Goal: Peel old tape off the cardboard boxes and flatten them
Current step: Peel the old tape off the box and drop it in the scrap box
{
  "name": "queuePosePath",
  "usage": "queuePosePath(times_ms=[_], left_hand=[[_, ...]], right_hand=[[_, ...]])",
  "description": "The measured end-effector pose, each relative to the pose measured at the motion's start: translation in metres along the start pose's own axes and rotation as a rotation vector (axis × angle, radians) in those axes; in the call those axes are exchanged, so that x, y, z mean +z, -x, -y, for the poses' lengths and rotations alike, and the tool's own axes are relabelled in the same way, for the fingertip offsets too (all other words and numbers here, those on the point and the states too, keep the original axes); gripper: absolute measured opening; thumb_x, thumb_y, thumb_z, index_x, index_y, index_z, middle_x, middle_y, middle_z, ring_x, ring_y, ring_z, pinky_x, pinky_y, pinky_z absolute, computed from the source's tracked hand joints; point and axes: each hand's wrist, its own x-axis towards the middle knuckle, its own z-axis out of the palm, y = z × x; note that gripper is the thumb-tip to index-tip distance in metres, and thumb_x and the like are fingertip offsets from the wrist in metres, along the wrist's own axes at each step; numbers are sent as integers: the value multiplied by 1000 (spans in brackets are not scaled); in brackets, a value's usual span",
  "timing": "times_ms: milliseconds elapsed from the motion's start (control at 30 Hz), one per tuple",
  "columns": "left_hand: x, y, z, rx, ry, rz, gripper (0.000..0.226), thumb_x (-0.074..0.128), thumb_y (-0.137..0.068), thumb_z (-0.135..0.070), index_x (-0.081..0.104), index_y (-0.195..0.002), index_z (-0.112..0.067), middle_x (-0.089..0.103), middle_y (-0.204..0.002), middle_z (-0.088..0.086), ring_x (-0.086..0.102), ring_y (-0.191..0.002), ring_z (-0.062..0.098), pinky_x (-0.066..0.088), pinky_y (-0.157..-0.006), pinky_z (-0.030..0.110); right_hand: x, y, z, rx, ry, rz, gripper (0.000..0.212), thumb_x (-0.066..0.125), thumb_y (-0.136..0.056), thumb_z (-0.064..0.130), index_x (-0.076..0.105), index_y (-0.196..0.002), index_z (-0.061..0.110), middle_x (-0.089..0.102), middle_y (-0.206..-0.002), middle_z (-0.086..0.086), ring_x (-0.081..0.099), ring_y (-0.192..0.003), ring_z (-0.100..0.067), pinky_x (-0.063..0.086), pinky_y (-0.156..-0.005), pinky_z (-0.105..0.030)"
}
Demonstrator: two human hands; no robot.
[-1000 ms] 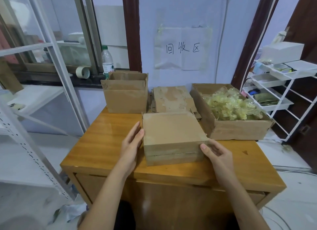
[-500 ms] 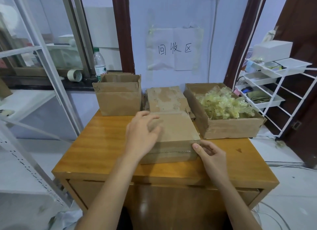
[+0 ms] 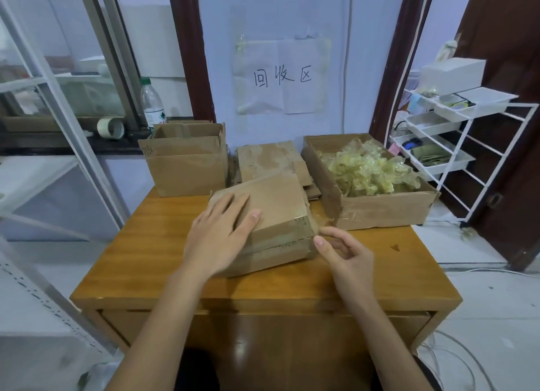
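the sealed cardboard box (image 3: 271,224) sits near the front middle of the wooden surface (image 3: 152,256), turned slightly askew, its flat top dull brown and its near side crossed by a glossy band of clear tape (image 3: 292,236) along the seam. the left hand (image 3: 222,236) lies spread flat on the lid, fingers straight, pressing the box down. the right hand (image 3: 342,253) is at the box's near right corner, thumb and forefinger drawn together, and appears to pinch a thin loose tab of tape, though the film is nearly see-through there

to do this step well, i judge the left palm should keep firm weight on the lid so the light box does not slide, while the right hand pulls the tab low and along the seam, slowly, so the film comes away in one strip and does not tear the soft paper face

just behind lies a stack of flattened boxes (image 3: 268,162), scuffed pale where tape has stripped the surface layer. to the right, a shallow open carton (image 3: 380,212) with dented walls holds a crinkled heap of yellowish peeled tape (image 3: 365,168). to the left stands an upright open box (image 3: 187,162) with its flaps raised. on the ledge behind it are a plastic bottle (image 3: 152,104) and a tape roll (image 3: 111,127); a handwritten paper sign (image 3: 280,75) is taped to the wall
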Motion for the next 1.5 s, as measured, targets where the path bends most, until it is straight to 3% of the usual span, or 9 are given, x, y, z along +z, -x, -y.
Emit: queuePosePath(times_ms=[200,433,600,733,867,1033,1133,1300,1500], left_hand=[[-5,8,23,-32,364,-45,70,22,-98,-80,29,-160,-48,21,-162,-33,14,-150,-6,19,-126,49],[5,32,22,-120,817,85,66,34,-95,-82,32,-155,-54,34,-153,-40,33,-144,-8,25,-123,34],[-6,21,9,-288,1023,49,87,35,-84,-85,34,-158,-39,40,-151,-24,39,-143,11,34,-119,46],[-43,-7,-11,-311,1260,-60,77,67,-79,-79,42,-145,-50,50,-147,-19,46,-137,17,40,-108,54],[-44,-16,-28,-248,1245,-88,61,73,-92,-22,48,-145,-37,66,-130,-11,65,-116,12,52,-91,35],[-34,-15,-25,-308,1340,-87,57,72,-92,-24,52,-145,-30,71,-127,-5,72,-106,13,52,-79,29],[-34,-14,-27,-286,1316,-78,47,69,-94,-26,59,-139,-30,75,-122,-5,74,-100,12,53,-75,26],[-30,-10,-26,-255,1297,-95,37,69,-93,-31,67,-130,-31,78,-114,-5,74,-102,16,52,-84,32],[-30,-10,-28,-230,1277,-97,27,64,-97,-28,70,-123,-32,78,-111,-7,73,-105,16,54,-89,33]], right_hand=[[28,-3,27,-128,-44,35,19,75,-91,17,74,-108,26,70,-113,1,67,-104,-12,58,-91,-28],[37,-20,75,-232,59,124,8,74,-95,26,72,-101,30,66,-125,11,58,-127,-12,45,-110,-41],[34,-26,97,-291,209,278,11,75,-95,18,72,-100,27,65,-122,18,58,-126,-7,44,-111,-41],[41,-24,103,-323,292,300,13,75,-94,17,71,-98,29,65,-119,23,58,-124,-4,46,-109,-41],[40,-27,104,-332,321,278,13,78,-89,26,71,-96,34,65,-116,24,59,-121,-6,47,-106,-44],[48,-30,115,-310,441,295,26,74,-88,36,73,-114,41,61,-115,25,51,-118,-6,43,-106,-42],[59,-32,120,-337,462,293,17,67,-81,53,77,-95,47,61,-119,28,48,-123,-6,37,-112,-49],[64,-31,117,-323,273,366,10,81,-89,19,78,-86,28,72,-104,20,61,-115,-6,48,-103,-41],[63,-24,109,-544,356,272,11,78,-91,7,72,-88,16,68,-88,10,64,-92,-12,53,-92,-43]])
